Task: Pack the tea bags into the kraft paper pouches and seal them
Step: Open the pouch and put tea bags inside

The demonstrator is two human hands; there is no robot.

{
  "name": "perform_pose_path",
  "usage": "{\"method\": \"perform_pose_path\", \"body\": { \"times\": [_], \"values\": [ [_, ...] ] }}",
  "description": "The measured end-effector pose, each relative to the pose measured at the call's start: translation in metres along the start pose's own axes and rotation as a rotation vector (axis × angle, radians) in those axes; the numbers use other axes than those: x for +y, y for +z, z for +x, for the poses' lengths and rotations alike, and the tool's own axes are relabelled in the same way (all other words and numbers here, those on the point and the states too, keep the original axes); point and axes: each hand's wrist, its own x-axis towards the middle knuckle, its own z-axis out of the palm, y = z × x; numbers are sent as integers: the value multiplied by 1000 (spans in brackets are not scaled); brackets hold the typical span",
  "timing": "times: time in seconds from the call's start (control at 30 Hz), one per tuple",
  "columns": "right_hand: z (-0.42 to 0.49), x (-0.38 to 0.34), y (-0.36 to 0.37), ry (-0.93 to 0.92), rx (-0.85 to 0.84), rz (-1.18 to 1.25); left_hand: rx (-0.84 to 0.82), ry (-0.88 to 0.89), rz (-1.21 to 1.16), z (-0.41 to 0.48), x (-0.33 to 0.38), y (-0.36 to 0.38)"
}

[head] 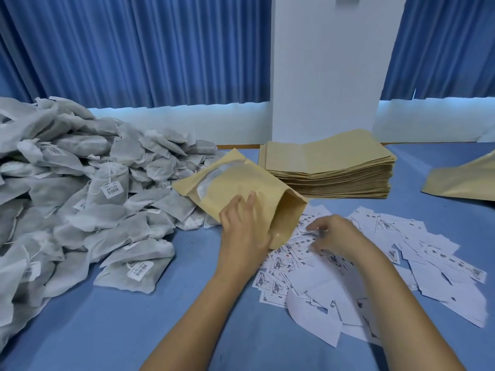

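Left hand point(242, 231) grasps kraft pouch point(241, 183) near open mouth; pouch slants away from grip, far end on tea bags point(80, 210). Right hand point(334, 234), just right of grip, curled over paper slips point(401, 236); hold unclear.

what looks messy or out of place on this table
The printed paper slips lie scattered and overlapping on the blue table, some face down, unlike the squared stack of kraft pouches. One lone pouch lies apart at the right edge. The left hand grips another pouch.
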Motion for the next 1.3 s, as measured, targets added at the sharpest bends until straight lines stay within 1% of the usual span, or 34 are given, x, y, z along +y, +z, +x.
{"method": "perform_pose_path", "body": {
  "times": [0.03, 0.07, 0.17, 0.23, 0.3, 0.37, 0.4, 0.43, 0.5, 0.53, 0.6, 0.67, 0.7, 0.73, 0.77, 0.8, 0.83, 0.87, 0.9, 0.93, 0.97, 1.0, 1.03, 1.07, 1.1, 1.13, 1.17, 1.2, 1.23, 1.3],
  "values": [
    [-1, -2, 4, -26, -70, -7, 36, 5, -32, 0, 0, -1],
    [-1, -4, 9, -55, -86, -5, 73, 2, -73, 0, -1, -3],
    [4, -11, 18, -96, -2, -44, 198, 15, -185, -2, -6, -8],
    [8, -13, 21, -124, 15, -145, 274, 34, -224, -4, -9, -12],
    [8, -13, 22, -200, 62, -250, 326, 7, -300, -3, -11, -14],
    [4, -11, 16, -276, 216, -255, 378, -90, -484, -2, -9, -16],
    [0, -11, 10, -331, 334, -193, 400, -156, -590, 0, -8, -17],
    [-5, -12, 3, -430, 464, -98, 425, -206, -662, 1, -8, -18],
    [-19, -20, -9, -722, 693, 105, 446, -229, -688, 1, -7, -20],
    [-25, -25, -12, -848, 758, 167, 444, -229, -693, 0, -8, -20],
    [-32, -38, -5, -1017, 778, 160, 436, -240, -720, 0, -6, -21],
    [-29, -49, 15, -1068, 799, 46, 436, -245, -745, -1, -3, -21],
    [-25, -54, 27, -1035, 804, -1, 436, -239, -753, -1, -2, -20],
    [-21, -61, 39, -941, 748, -13, 437, -227, -762, -2, -1, -19],
    [-19, -69, 46, -787, 606, 7, 437, -219, -768, -3, 0, -18],
    [-15, -73, 54, -673, 441, -13, 436, -217, -768, -4, 0, -18],
    [-12, -74, 60, -626, 300, -52, 436, -221, -768, -5, 0, -19],
    [-13, -73, 62, -645, 246, -91, 438, -232, -770, -4, -1, -20],
    [-15, -74, 61, -680, 290, -99, 444, -247, -775, -4, -2, -21],
    [-19, -73, 58, -718, 432, -36, 453, -263, -783, -4, -3, -23],
    [-21, -69, 55, -705, 604, 31, 463, -273, -796, -4, -5, -24],
    [-21, -65, 52, -613, 743, 135, 470, -273, -813, -4, -6, -25],
    [-21, -62, 49, -471, 780, 246, 470, -263, -829, -3, -5, -27],
    [-20, -58, 49, -304, 686, 348, 462, -243, -832, -3, -5, -27],
    [-19, -57, 49, -136, 480, 440, 443, -213, -818, -3, -4, -28],
    [-18, -58, 51, -17, 226, 549, 414, -179, -786, -4, -3, -28],
    [-18, -59, 55, 34, 0, 673, 376, -147, -740, -4, -2, -28],
    [-17, -60, 60, 40, -141, 789, 332, -120, -664, -5, -2, -28],
    [-17, -61, 63, 33, -201, 892, 281, -106, -553, -5, -3, -28],
    [-15, -60, 69, 51, -176, 986, 164, -128, -257, -7, -5, -31]
  ]
}}
